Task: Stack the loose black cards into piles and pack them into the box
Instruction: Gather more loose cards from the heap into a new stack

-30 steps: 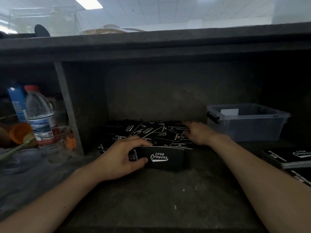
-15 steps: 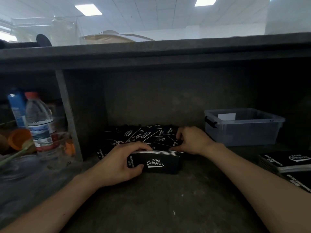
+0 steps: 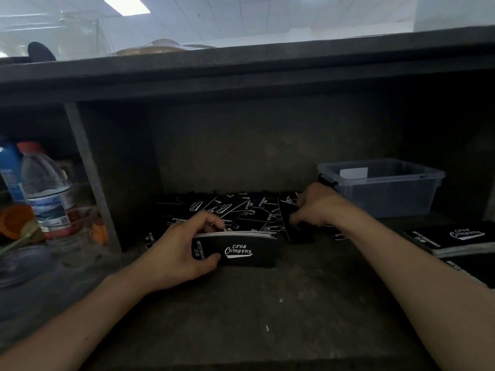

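card stack [image 3: 241, 251] on edge, axis left-right, in left hand's [image 3: 176, 250] clamp; loose card [image 3: 287, 210] in right hand's [image 3: 318, 207] pinch

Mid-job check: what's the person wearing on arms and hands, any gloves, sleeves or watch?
Nothing visible. The left hand and right hand are ungloved, no rings showing. The left forearm and right forearm are bare to the frame edge: no sleeves, watch or bands.
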`<move>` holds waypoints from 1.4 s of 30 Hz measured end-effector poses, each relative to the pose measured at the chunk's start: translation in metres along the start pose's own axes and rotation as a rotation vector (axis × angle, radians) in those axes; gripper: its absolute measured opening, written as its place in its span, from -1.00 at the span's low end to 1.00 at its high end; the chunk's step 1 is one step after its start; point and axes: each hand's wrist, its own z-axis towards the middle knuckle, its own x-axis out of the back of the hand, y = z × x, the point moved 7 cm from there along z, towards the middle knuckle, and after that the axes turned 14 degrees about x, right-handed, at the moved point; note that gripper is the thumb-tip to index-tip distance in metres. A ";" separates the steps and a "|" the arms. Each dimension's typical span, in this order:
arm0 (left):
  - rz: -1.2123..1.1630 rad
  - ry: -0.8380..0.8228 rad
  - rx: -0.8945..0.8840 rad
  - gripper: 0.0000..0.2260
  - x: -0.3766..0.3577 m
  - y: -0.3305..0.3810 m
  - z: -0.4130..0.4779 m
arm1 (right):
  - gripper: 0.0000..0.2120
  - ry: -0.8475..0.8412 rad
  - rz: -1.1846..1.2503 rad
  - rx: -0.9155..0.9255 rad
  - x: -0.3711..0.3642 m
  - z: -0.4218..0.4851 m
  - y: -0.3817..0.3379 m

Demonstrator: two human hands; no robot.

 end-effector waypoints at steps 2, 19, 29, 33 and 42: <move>0.018 -0.002 -0.026 -0.62 0.000 0.002 0.000 | -0.38 0.003 0.026 0.006 -0.005 -0.003 -0.005; -0.045 -0.036 0.075 -0.48 0.000 -0.006 0.001 | -0.77 -0.382 0.724 0.416 -0.031 -0.025 -0.068; -0.018 -0.026 -0.053 -0.49 0.001 0.008 -0.003 | -0.52 -0.148 -0.156 0.423 -0.042 0.023 -0.026; -0.013 -0.024 -0.035 -0.51 0.001 0.009 -0.003 | -0.84 -0.007 -0.150 0.417 -0.007 0.022 -0.027; -0.005 -0.032 -0.045 -0.52 0.000 0.011 -0.003 | -0.41 0.014 0.033 0.146 -0.011 0.018 -0.008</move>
